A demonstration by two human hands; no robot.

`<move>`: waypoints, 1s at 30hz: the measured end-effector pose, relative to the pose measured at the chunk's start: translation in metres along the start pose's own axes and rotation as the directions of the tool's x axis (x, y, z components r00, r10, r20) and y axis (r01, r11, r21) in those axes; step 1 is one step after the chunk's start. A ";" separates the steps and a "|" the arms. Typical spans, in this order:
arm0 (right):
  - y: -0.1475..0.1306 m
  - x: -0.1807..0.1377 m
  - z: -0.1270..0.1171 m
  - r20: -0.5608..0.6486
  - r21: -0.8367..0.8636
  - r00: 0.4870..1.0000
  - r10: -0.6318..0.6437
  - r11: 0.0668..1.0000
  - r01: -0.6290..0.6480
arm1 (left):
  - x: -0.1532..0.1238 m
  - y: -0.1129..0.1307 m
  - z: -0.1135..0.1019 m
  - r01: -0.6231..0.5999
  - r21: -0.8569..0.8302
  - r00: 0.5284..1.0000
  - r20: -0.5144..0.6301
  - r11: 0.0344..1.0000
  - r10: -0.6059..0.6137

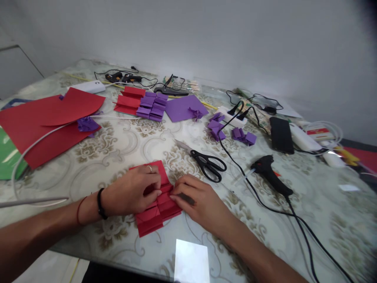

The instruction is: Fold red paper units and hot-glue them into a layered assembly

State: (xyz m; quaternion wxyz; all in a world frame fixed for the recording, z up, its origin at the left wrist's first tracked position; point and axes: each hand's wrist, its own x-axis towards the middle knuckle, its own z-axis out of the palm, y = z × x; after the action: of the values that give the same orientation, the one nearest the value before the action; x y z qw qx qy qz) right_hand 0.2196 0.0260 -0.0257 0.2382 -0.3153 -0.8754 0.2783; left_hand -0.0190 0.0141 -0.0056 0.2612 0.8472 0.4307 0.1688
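A red folded paper piece (150, 223), with several box-like pleats, lies on the patterned tabletop near its front edge. My left hand (132, 190) rests over its left side, with a ring, a black band and a red string showing; thumb and finger are closed on a fold at the middle. From the right, my right hand (202, 202) pinches the paper's right edge between thumb and fingers. The fingertips of both hands are close together, and part of the paper is hidden under the left hand. Just beyond the right hand lie black-handled scissors (207, 163).
A black glue gun (272, 175) with a trailing cord lies at right. Purple folded pieces (216, 127), a white power strip (232, 116) and a black phone (282, 135) sit farther back. Red sheets (50, 129) and a pleated purple piece (152, 106) lie at left and back.
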 end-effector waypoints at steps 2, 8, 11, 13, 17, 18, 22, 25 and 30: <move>0.001 0.000 0.002 -0.002 -0.014 1.000 0.021 1.000 -0.021 | 0.000 -0.001 0.002 -0.013 -0.009 0.999 -0.038 1.000 0.012; 0.002 -0.001 0.005 -0.005 -0.003 0.999 0.049 0.999 -0.049 | 0.000 -0.004 0.006 -0.018 0.030 1.000 -0.006 0.999 0.018; 0.004 -0.001 0.005 -0.007 -0.002 0.999 0.041 0.999 -0.041 | -0.001 -0.005 0.000 -0.035 -0.004 0.999 0.011 0.999 0.035; 0.004 -0.001 0.003 -0.019 0.009 1.000 0.022 1.000 -0.022 | -0.001 -0.005 -0.009 -0.065 -0.048 0.997 0.030 0.997 0.066; -0.002 -0.001 -0.004 -0.139 0.032 0.990 -0.037 0.999 0.041 | -0.003 -0.003 -0.034 -0.012 0.031 0.988 0.152 0.999 0.007; -0.005 -0.002 -0.005 -0.175 0.028 0.983 -0.061 0.997 0.067 | -0.004 -0.003 -0.038 -0.014 0.051 0.981 0.196 0.999 0.004; -0.018 -0.001 -0.001 -0.185 0.010 0.969 -0.164 0.986 0.168 | -0.005 -0.005 -0.041 -0.071 0.026 0.945 0.323 0.997 0.059; -0.025 0.002 0.008 -0.130 -0.018 0.969 -0.211 0.978 0.210 | -0.004 -0.006 -0.036 -0.071 0.040 0.941 0.335 0.997 0.054; -0.028 0.008 0.015 -0.091 -0.156 0.974 -0.205 0.969 0.189 | -0.001 -0.003 -0.034 -0.084 -0.018 0.964 0.253 0.996 0.086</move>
State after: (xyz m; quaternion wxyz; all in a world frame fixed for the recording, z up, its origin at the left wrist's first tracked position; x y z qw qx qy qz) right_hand 0.1933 0.0080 -0.0167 0.2875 -0.2577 -0.9065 0.1711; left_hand -0.0390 0.0254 0.0201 0.3094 0.8787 0.3565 0.0717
